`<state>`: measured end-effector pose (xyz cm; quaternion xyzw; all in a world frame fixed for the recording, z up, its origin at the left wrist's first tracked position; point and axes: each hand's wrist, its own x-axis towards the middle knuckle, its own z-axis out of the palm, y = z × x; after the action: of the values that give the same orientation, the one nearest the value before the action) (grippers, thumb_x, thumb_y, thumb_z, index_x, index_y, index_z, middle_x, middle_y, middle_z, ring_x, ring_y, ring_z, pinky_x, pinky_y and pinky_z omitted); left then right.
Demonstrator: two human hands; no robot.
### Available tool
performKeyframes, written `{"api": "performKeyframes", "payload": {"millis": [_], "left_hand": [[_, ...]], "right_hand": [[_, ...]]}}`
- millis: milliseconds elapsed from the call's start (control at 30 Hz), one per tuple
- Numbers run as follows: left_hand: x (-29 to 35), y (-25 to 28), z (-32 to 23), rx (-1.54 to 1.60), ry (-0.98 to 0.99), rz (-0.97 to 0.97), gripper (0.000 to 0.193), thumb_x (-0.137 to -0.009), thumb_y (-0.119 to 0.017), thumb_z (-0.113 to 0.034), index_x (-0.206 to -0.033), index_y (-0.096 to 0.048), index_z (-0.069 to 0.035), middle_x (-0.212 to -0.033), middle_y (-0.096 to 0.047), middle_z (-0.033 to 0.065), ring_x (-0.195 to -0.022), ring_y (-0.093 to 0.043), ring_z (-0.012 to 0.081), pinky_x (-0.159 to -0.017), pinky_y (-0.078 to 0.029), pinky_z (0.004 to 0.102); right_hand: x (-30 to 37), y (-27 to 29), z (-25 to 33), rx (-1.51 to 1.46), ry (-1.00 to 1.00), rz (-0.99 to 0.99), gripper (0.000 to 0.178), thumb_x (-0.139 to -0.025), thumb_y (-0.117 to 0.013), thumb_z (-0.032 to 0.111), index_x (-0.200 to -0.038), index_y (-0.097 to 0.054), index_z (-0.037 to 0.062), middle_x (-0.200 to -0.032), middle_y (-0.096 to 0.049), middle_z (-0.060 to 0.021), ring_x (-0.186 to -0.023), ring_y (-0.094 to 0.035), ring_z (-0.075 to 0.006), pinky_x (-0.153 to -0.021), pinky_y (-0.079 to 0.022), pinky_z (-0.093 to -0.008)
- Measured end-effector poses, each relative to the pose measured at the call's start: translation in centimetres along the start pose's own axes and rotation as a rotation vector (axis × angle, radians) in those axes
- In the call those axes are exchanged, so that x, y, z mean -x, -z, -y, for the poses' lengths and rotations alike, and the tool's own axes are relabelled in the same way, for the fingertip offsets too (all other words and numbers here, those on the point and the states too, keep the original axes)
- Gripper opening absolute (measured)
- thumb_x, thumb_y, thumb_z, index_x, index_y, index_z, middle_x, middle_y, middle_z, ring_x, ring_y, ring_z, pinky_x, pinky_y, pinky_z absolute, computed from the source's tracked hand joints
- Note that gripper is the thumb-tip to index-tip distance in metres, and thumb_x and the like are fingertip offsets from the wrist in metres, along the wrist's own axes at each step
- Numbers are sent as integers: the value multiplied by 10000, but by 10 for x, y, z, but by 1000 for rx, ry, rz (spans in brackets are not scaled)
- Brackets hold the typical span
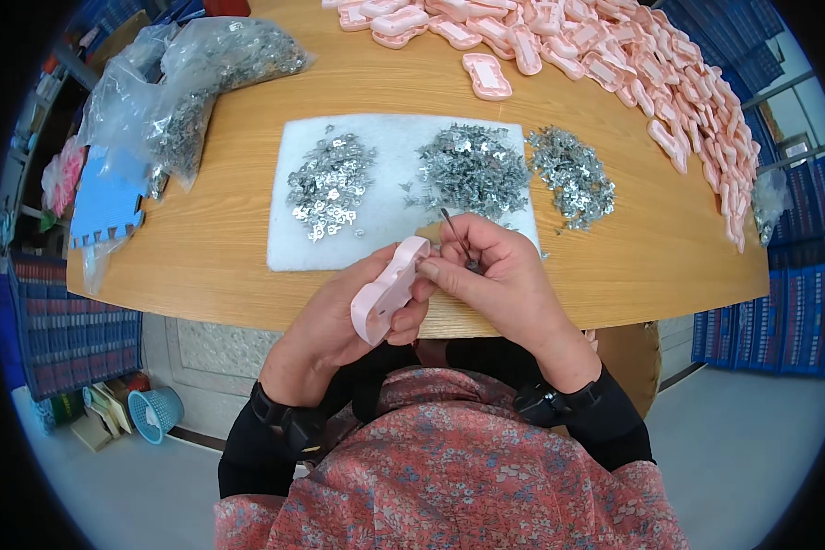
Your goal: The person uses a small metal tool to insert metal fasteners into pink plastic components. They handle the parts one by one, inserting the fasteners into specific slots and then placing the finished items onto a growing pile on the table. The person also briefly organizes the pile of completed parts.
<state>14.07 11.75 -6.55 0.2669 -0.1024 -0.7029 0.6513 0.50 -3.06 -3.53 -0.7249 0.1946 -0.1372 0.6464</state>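
My left hand (325,307) is wrapped round a pink plastic shell (382,298), tilted with its far end up and its hollow side facing right. My right hand (520,284) is closed on a thin dark rod-like tool (455,231), whose kind I cannot make out. Its thumb and fingertips press at the shell's far right end; whatever they pinch there is hidden. Just beyond my hands lies a white foam pad (390,243). It bears a pile of flat silvery metal pieces (332,183) on the left and a denser pile of small metal parts (475,170) on the right.
A third metal pile (573,179) sits on the wooden table (220,257) beside the pad. Many pink shells (605,55) heap along the far right, one (487,76) lying apart. Clear bags of metal parts (192,82) and a blue foam mat (108,202) are at left.
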Motion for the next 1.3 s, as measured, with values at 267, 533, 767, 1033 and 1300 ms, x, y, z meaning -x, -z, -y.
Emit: {"api": "performKeyframes", "payload": {"millis": [267,533,767,1033,1300], "left_hand": [[0,6,6,190,75,124,391,-1061,-383,-355,-1347,-505,-118,-1005,-595,113,-615,-447,128,-520,-331,240],[-10,-2,15,321,129,214,413,-1061,-385,-383,-1352,-522,-124,-1009,-625,185,-609,-492,154,-502,-348,260],[-13,-1,31,309,179,320,501,-1046,-417,-365,-1425,-445,-37,-1068,-631,196,-649,-537,161,-507,-370,263],[-13,-49,48,-517,-176,-358,496,-1077,-362,-401,-1330,-510,-2,-920,-655,97,-562,-551,102,-437,-415,218],[-17,2,63,-1143,-763,-426,348,-1089,-402,-296,-1125,-626,-32,-683,-499,-28,-529,-414,34,-472,-312,197]], "right_hand": [[6,12,-3,10,-15,3,155,-907,-718,124,-913,-606,17,-737,-490,58,-698,-422,-26,-623,-392,-216],[26,12,-3,-191,95,-87,187,-941,-676,113,-1091,-644,6,-848,-585,53,-771,-497,-18,-707,-448,-208],[48,18,12,-290,-94,120,299,-968,-640,115,-1238,-612,-12,-936,-659,13,-817,-586,-44,-737,-490,-217],[107,53,13,-205,-147,-111,311,-961,-666,143,-1229,-624,-7,-922,-656,28,-773,-579,-24,-677,-473,-197],[231,125,-31,-90,-187,-604,294,-934,-684,196,-1165,-663,15,-882,-647,36,-702,-544,-18,-604,-417,-170]]}}
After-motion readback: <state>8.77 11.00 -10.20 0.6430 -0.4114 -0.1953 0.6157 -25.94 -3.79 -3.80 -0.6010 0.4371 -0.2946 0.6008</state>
